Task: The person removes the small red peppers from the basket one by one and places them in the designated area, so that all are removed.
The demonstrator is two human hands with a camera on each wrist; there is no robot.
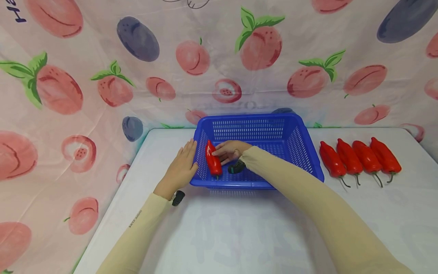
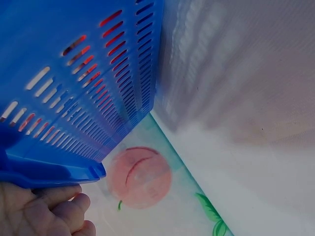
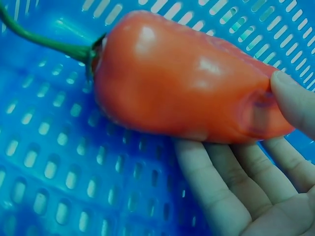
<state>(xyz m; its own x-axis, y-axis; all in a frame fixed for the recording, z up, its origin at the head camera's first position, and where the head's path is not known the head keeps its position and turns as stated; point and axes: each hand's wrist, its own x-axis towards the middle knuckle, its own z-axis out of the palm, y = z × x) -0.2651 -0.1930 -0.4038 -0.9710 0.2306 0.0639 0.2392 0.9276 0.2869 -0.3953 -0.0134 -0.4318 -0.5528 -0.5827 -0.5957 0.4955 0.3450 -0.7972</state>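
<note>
A red pepper [image 1: 213, 160] with a green stem lies near the left wall inside the blue plastic basket [image 1: 260, 184], stem toward the front. My right hand [image 1: 227, 151] reaches into the basket and holds this pepper near its tapered end. In the right wrist view, the thumb [image 3: 295, 101] sits on one side of the pepper [image 3: 167, 78] and the fingers go under the other. My left hand [image 1: 179, 167] rests against the basket's left rim with fingers fairly straight. Seen from the left wrist, its fingertips [image 2: 64, 204] touch the rim beside the slotted wall [image 2: 83, 93].
Several more red peppers [image 1: 359, 158] lie side by side on the white table [image 1: 239, 236], right of the basket, stems toward the front. Behind the basket hangs a fruit-print cloth [image 1: 260, 83], which also covers the left side.
</note>
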